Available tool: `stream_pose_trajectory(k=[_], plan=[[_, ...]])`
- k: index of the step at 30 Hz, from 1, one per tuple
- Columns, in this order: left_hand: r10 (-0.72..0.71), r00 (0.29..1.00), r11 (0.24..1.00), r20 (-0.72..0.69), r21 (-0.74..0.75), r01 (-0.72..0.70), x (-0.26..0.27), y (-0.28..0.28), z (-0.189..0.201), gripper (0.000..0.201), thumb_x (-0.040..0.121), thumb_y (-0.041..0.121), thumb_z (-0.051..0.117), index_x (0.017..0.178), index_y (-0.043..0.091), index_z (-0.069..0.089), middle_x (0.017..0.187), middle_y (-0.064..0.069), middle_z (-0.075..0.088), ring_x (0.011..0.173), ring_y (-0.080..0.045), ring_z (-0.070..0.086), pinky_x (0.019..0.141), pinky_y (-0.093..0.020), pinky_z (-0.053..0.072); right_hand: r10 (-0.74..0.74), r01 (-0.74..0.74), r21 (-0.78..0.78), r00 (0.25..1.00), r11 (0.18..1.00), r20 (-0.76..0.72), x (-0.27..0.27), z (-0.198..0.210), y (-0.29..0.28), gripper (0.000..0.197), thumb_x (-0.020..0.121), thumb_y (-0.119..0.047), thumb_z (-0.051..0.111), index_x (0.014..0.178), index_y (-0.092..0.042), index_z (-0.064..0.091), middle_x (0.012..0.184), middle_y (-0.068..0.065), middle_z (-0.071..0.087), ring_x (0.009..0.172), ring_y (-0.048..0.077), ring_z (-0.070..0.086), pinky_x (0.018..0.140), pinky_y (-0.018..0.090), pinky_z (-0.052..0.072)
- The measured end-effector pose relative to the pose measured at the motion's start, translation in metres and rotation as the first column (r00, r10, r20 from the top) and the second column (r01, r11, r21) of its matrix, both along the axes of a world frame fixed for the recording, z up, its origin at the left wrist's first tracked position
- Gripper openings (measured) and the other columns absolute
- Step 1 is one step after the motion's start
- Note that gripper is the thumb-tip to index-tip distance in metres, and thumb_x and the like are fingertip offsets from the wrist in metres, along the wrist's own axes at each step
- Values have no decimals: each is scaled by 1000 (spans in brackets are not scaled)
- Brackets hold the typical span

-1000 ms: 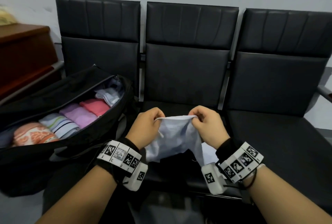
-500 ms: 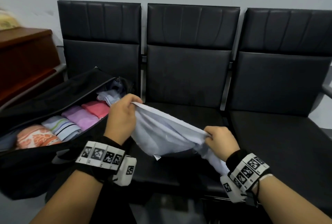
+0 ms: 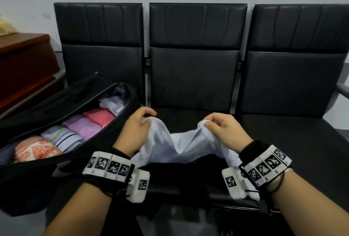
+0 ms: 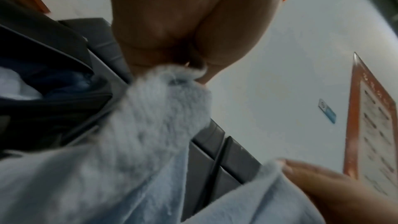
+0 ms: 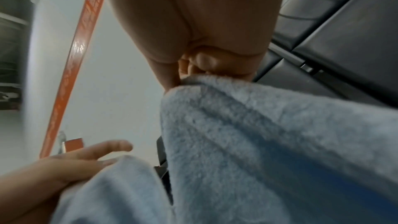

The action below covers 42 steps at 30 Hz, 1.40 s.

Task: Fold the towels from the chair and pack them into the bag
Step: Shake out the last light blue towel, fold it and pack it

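Far left of the head view there's the open black bag [image 3: 37, 179], sitting on the left seat with a row of folded towels [image 3: 81, 128] already packed along it. Just right of that, the left hand [image 3: 135, 130] pinches one top corner of the pale blue towel [image 3: 177, 145], thumb and fingers closed on the edge, which the wrist view backs up. The towel hangs in the lower middle of the frame over the front of the middle seat of the chair [image 3: 194, 77], sagging between both grips, so its long axis runs roughly left to right with the slack dipping in the centre. Right hand [image 3: 224, 131] has the other top corner bunched in curled fingers. Looks like light, floppy terry, grippy and not fragile, so I'd guess corners are the spot to hold and it'll droop wherever it isn't pulled taut.
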<state>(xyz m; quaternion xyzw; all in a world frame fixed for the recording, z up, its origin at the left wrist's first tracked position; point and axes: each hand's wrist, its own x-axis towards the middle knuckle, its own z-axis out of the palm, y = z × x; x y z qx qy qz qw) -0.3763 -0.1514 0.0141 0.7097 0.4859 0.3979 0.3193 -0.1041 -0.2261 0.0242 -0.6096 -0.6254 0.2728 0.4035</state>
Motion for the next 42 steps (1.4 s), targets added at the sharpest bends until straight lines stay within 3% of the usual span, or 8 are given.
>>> stream_pose_trajectory(k=[5,9,11,14,22,31,37,42], plan=[[-289,957,952,15,-101,289,44,-27,4,31,93,-3,53,98,15,77,99,2,74,95,-9,69,87,-24,52,107,-108,2,993,994,-58,-21,3,-5,13,94,-12,61,87,-13,72,83,8,72,73,8,62,72,27,51],[-385,915,923,-124,-79,378,66,-40,4,12,86,24,73,96,19,76,91,-1,68,86,-13,65,83,-37,55,181,-180,35,983,983,-10,-28,4,-13,14,93,-15,61,86,-20,72,76,-10,69,67,-3,59,65,12,45],[-343,928,939,-144,-62,338,70,-43,3,10,85,29,74,88,19,76,87,1,71,84,-12,66,82,-41,55,178,-181,66,983,981,54,-26,3,-17,14,92,-14,62,85,-22,71,73,-19,66,67,-4,59,64,9,43],[-267,953,964,-145,-20,267,73,-45,2,11,88,25,71,81,19,77,81,6,73,81,-8,68,79,-38,56,118,-138,115,979,984,166,-22,-4,-22,15,86,-9,64,83,-24,67,71,-11,63,65,4,57,60,13,42],[-68,997,986,-21,149,70,56,-34,7,14,87,11,68,74,15,71,75,8,70,77,-5,65,70,-14,48,-97,99,19,884,995,457,11,-23,-27,11,81,-7,58,76,-18,59,74,-2,61,72,19,60,69,44,51],[213,968,957,134,168,-235,8,0,15,17,88,17,66,72,20,69,63,11,65,61,3,56,63,-15,43,-292,237,196,896,952,335,51,-9,-30,27,80,-4,61,82,-29,71,73,-17,67,73,-2,62,64,14,45],[356,909,902,218,176,-395,-13,11,25,13,88,17,67,76,14,70,66,9,63,63,-5,54,69,-30,47,-307,285,116,898,952,314,58,-15,-27,15,83,-18,70,78,-31,66,71,-12,66,69,2,62,62,27,53],[417,876,874,243,158,-460,-27,18,26,13,89,20,66,76,17,68,65,9,61,58,-1,53,63,-24,43,-280,270,82,947,959,155,62,-15,-30,13,83,-23,77,73,-28,70,70,-10,69,68,2,63,60,19,45]])
